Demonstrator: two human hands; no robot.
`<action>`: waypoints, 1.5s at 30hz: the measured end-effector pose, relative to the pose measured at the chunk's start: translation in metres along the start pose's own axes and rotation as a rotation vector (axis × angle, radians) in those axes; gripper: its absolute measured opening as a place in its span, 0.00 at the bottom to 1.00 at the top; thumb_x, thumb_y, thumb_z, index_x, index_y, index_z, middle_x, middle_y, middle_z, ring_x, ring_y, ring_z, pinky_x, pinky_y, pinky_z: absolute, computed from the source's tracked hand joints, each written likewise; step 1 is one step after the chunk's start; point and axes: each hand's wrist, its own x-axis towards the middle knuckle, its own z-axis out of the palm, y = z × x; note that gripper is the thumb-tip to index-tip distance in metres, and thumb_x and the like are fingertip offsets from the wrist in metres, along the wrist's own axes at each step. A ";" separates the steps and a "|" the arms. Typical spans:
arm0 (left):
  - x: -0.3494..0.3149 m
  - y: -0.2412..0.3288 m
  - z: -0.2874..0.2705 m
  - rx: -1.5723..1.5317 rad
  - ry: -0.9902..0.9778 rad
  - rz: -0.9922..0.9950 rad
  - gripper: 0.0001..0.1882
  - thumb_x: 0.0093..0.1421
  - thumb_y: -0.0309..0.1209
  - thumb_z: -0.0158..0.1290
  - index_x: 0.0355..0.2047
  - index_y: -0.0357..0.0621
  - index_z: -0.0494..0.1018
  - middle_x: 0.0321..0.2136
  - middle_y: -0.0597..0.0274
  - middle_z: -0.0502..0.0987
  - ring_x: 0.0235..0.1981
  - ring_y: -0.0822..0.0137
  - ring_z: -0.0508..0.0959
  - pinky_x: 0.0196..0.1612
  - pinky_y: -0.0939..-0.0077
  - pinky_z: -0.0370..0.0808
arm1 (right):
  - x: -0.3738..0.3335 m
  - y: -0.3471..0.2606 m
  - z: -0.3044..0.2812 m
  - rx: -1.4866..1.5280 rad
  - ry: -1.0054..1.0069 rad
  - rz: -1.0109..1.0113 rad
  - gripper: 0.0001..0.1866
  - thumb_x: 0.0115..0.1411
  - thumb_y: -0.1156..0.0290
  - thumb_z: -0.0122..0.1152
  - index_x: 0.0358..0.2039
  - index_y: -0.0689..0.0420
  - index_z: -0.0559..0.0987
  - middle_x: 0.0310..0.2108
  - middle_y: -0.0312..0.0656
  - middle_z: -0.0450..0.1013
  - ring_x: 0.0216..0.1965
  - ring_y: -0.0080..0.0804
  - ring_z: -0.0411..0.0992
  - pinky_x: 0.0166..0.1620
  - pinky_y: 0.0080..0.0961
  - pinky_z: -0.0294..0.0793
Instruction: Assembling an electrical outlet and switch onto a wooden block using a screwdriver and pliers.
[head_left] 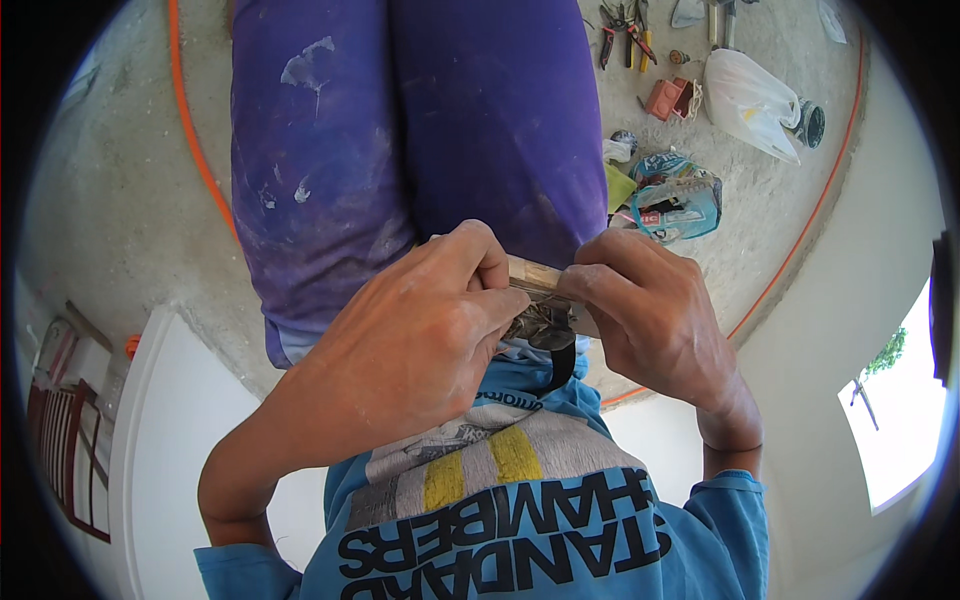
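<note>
Both my hands are together at my waist, in front of my blue shirt. My left hand is closed in a pinch, its thumb and bent fingers by the left end of a short, pale wood-coloured strip. What its fingertips hold is hidden. The fingers of my right hand are closed round the strip's right end. Between the hands, just below the strip, sits a dark, worn, metallic-looking piece whose kind I cannot make out. A black strap hangs from it against the shirt.
On the concrete floor at far right lie pliers, an orange-red box, a white plastic bag and a clear blue-edged bag. Orange lines run along both sides. A brown wooden rack stands at left.
</note>
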 end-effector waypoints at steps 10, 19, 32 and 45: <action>0.002 -0.007 -0.011 -0.302 0.047 -0.196 0.10 0.57 0.17 0.56 0.39 0.35 0.82 0.33 0.54 0.81 0.33 0.64 0.81 0.39 0.72 0.77 | 0.013 0.003 0.000 0.251 0.094 -0.005 0.15 0.51 0.88 0.64 0.39 0.59 0.79 0.35 0.43 0.72 0.31 0.35 0.76 0.32 0.31 0.75; -0.004 -0.009 -0.009 -0.323 0.093 -0.178 0.09 0.58 0.18 0.55 0.39 0.35 0.81 0.32 0.57 0.80 0.33 0.69 0.80 0.39 0.75 0.77 | -0.003 -0.027 -0.007 0.124 0.368 -0.010 0.21 0.43 0.67 0.79 0.34 0.60 0.79 0.31 0.46 0.72 0.27 0.35 0.72 0.26 0.28 0.69; -0.005 -0.011 -0.008 -0.400 0.091 -0.186 0.07 0.61 0.18 0.56 0.39 0.34 0.80 0.34 0.58 0.80 0.36 0.70 0.81 0.42 0.76 0.78 | -0.007 -0.042 0.031 -0.242 0.403 -0.046 0.13 0.47 0.76 0.75 0.33 0.59 0.81 0.26 0.38 0.70 0.28 0.32 0.67 0.36 0.34 0.59; -0.011 -0.015 0.001 -0.428 0.179 -0.136 0.06 0.64 0.19 0.56 0.40 0.37 0.79 0.37 0.57 0.79 0.39 0.70 0.81 0.46 0.76 0.79 | -0.015 -0.036 0.026 -0.395 0.444 -0.079 0.25 0.37 0.68 0.71 0.42 0.52 0.84 0.34 0.34 0.77 0.29 0.27 0.70 0.40 0.36 0.56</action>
